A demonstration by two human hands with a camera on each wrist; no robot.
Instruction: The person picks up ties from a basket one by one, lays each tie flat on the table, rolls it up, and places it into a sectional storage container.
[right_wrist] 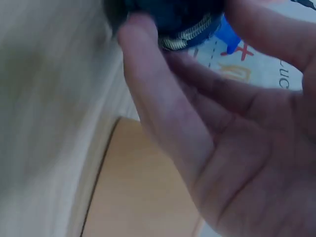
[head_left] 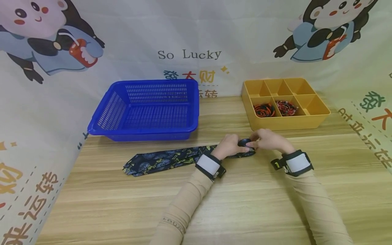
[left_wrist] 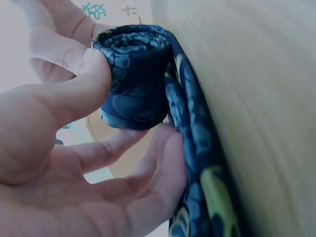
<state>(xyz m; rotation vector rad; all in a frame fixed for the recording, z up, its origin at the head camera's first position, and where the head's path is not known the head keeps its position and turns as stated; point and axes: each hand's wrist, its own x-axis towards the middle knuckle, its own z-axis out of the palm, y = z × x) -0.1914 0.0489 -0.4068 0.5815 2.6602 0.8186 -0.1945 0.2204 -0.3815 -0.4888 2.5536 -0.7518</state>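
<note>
A dark blue necktie (head_left: 165, 161) with yellow and grey figures lies stretched over the table, its wide pointed end to the left. Its right part is wound into a roll (left_wrist: 136, 84), which stands on edge with the coils visible from above. My left hand (head_left: 226, 147) holds the roll, thumb on its near side and fingertips by the flat strip. From the other side, my right hand (head_left: 269, 139) grips the same roll between thumb and fingers. In the right wrist view only the lower part of the roll (right_wrist: 173, 19) shows at the top.
A blue plastic basket (head_left: 144, 134) stands at the back left. At the back right is a yellow divided box (head_left: 288, 124); two front compartments hold an orange-and-black roll (head_left: 264, 110) and a red patterned roll (head_left: 286, 108). A printed cloth (head_left: 196, 30) hangs behind the table.
</note>
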